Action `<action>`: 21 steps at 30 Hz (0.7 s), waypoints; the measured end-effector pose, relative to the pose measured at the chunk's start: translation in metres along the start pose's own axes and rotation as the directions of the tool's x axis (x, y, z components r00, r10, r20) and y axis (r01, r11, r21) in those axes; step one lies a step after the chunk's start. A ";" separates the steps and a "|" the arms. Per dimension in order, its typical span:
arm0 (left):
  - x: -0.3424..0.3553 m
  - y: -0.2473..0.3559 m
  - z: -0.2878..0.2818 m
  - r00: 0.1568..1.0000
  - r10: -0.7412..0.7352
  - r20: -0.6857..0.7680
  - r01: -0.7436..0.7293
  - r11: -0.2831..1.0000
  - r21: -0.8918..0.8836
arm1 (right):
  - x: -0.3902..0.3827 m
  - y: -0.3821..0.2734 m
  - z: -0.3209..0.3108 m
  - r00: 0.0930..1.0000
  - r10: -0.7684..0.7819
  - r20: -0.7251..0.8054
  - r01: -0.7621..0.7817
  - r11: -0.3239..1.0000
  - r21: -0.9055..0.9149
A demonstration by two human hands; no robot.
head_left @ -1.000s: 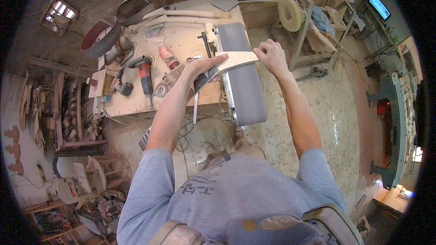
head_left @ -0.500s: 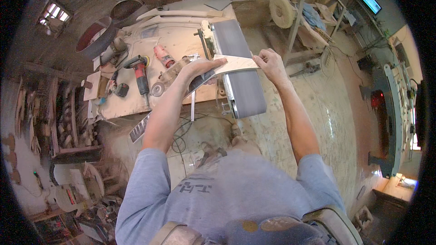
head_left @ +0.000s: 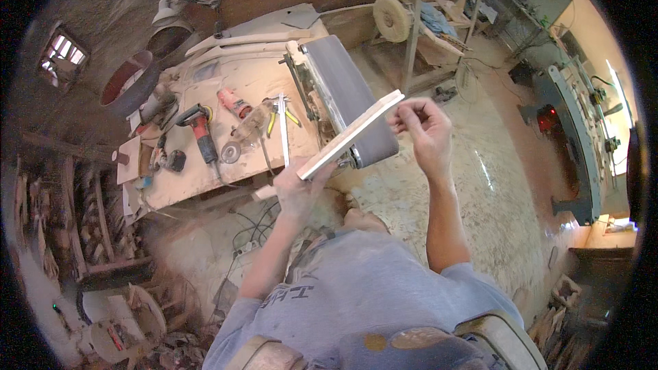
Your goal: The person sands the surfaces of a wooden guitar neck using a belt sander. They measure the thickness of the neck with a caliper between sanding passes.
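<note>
My left hand [head_left: 299, 188] is closed round what looks like a guitar neck [head_left: 353, 133]. Its pale wooden end appears edge-on, slanting up to the right across the near part of a belt sander [head_left: 339, 72]; whether it touches the belt I cannot tell. The neck's other end sticks out left of my hand. My right hand [head_left: 428, 130] hovers just right of the wood's upper tip, apart from it, fingers loosely curled with gaps between them and nothing visible in them.
On the wooden workbench [head_left: 185, 188] left of the sander lie a red-and-black power tool [head_left: 200, 138], another red tool [head_left: 235, 103], a caliper [head_left: 283, 127] and yellow-handled pliers [head_left: 293, 118]. Cables [head_left: 253, 226] trail on the floor below. A wheel on a wooden stand [head_left: 392, 19] is beyond.
The neck has turned from face-up to edge-on and tilted up to the right. My right hand has let go of its tip. My left hand has moved lower; the whole view has shifted.
</note>
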State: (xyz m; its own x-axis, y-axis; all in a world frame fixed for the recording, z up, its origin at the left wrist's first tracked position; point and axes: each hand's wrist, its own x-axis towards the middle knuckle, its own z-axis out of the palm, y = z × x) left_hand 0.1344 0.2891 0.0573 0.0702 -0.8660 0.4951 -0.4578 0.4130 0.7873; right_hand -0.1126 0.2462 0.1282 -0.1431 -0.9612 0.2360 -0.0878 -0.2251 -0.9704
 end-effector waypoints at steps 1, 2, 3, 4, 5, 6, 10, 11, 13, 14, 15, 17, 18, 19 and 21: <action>-0.005 0.011 0.004 1.000 0.005 -0.026 -0.005 1.000 -0.021 | -0.014 -0.003 0.002 1.000 0.019 0.015 -0.019 1.000 -0.018; -0.010 0.017 0.006 0.998 0.007 -0.058 -0.009 0.999 -0.041 | -0.029 -0.004 0.005 0.999 0.037 0.036 -0.035 0.999 -0.035; -0.019 0.013 0.011 0.998 -0.027 -0.061 0.020 0.993 -0.114 | -0.045 0.001 0.006 0.993 0.089 0.071 -0.081 0.990 -0.120; -0.023 0.020 0.016 0.997 -0.058 -0.056 0.048 0.985 -0.165 | -0.061 0.007 0.006 0.985 0.104 0.141 -0.082 0.984 -0.156; -0.026 0.029 0.019 0.995 -0.089 -0.052 0.077 0.975 -0.210 | -0.077 0.007 0.010 0.969 0.122 0.214 -0.081 0.978 -0.190; -0.030 0.037 0.023 0.992 -0.121 -0.043 0.106 0.961 -0.254 | -0.092 0.002 0.017 0.953 0.102 0.284 -0.027 0.966 -0.258; -0.039 0.058 0.060 0.998 0.033 -0.055 -0.054 0.906 -0.421 | -0.154 0.029 0.032 0.984 0.095 0.151 -0.035 0.932 -0.362; -0.035 0.072 0.055 0.999 -0.014 0.034 0.027 0.910 -0.414 | -0.160 0.041 0.032 0.991 0.099 0.091 -0.058 0.925 -0.376; -0.032 0.083 0.065 0.995 0.080 0.052 -0.054 0.920 -0.388 | -0.162 0.056 0.023 0.992 0.128 -0.009 -0.118 0.886 -0.449; -0.028 0.089 0.070 0.990 0.128 0.055 -0.100 0.927 -0.363 | -0.161 0.065 0.015 0.999 0.033 -0.013 -0.036 0.886 -0.463; -0.026 0.100 0.074 0.988 0.146 0.058 -0.113 0.919 -0.377 | -0.157 0.073 0.005 0.998 -0.061 -0.014 0.047 0.877 -0.478; -0.021 0.123 0.077 0.984 0.167 0.062 -0.128 0.906 -0.403 | -0.141 0.070 -0.008 0.981 -0.189 -0.042 0.143 0.855 -0.498; -0.015 0.127 0.076 0.969 0.217 0.115 -0.157 0.908 -0.387 | -0.131 0.065 -0.012 0.971 -0.225 -0.075 0.159 0.852 -0.499; -0.007 0.131 0.072 0.949 0.269 0.164 -0.192 0.907 -0.374 | -0.122 0.078 -0.032 0.952 -0.307 -0.018 0.235 0.765 -0.599; 0.009 0.123 0.070 0.920 0.354 0.165 -0.264 0.875 -0.405 | -0.102 0.075 -0.050 0.931 -0.366 0.008 0.285 0.711 -0.643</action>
State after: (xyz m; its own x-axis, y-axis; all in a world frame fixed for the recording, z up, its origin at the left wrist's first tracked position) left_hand 0.0168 0.3123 0.1332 -0.2441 -0.6974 0.6738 -0.0600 0.7044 0.7073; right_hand -0.1536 0.3351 0.0337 -0.0930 -0.8136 0.5739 -0.7374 -0.3310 -0.5888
